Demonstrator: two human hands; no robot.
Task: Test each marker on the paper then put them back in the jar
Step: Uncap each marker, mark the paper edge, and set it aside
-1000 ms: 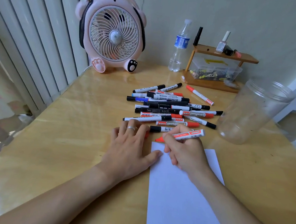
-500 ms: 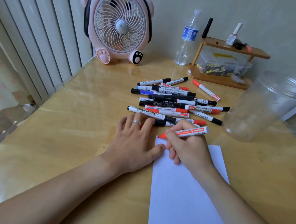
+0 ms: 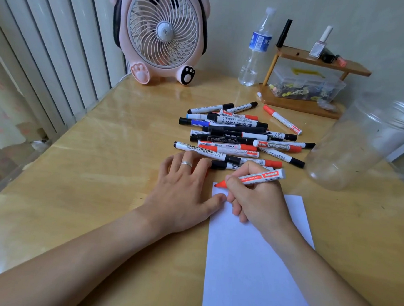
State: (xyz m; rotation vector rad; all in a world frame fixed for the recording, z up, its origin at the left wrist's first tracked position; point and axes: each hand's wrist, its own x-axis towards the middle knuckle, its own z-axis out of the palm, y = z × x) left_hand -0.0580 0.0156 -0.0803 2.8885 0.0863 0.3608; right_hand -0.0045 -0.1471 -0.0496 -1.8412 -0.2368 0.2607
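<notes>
Right hand curled round red marker, tip at top corner of paper, left hand flat and open beside paper, jar empty beyond paper; press gently, draw short line, hold paper down.

Glossy, varnished wood on the table, light reflecting across its far half. Matt, smooth white paper at the near right. Smooth plastic barrels with printed labels on the pile of markers, and on the red marker too. Clear plastic, slightly cloudy, for the jar at the right. Glossy pink plastic on the fan at the far side. Thin transparent plastic for the water bottle. Brown wood on the small shelf, a clear plastic box beneath. Shiny metal in the ring.
</notes>
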